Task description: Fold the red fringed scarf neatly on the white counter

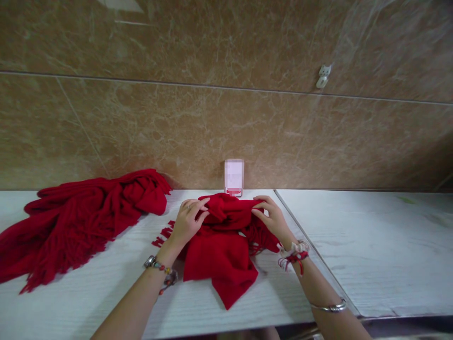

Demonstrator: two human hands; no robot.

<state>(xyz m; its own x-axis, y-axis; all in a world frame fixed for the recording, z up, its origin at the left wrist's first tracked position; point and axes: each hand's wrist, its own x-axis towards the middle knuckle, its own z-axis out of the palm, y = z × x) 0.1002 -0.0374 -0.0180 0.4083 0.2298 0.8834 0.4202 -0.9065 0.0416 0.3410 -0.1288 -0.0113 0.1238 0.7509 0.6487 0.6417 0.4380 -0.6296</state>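
A red fringed scarf [219, 255] lies bunched in front of me, its upper part gathered in folds and one pointed corner hanging toward the table's front. My left hand [189, 218] pinches the upper left of the folds between thumb and fingers. On the opposite side, my right hand [272, 215] grips the upper right edge in the same way. Fringe sticks out at the left beside my wrist and at the right under my right hand. Parts of the scarf beneath the folds are hidden.
Another red fringed scarf [102, 212] lies crumpled at the left. A phone [234, 177] leans upright against the brown tiled wall [198, 127], just behind the scarf. The white table [382, 255] has a seam right of my arm. A small white cat-shaped hook [323, 77] is on the wall.
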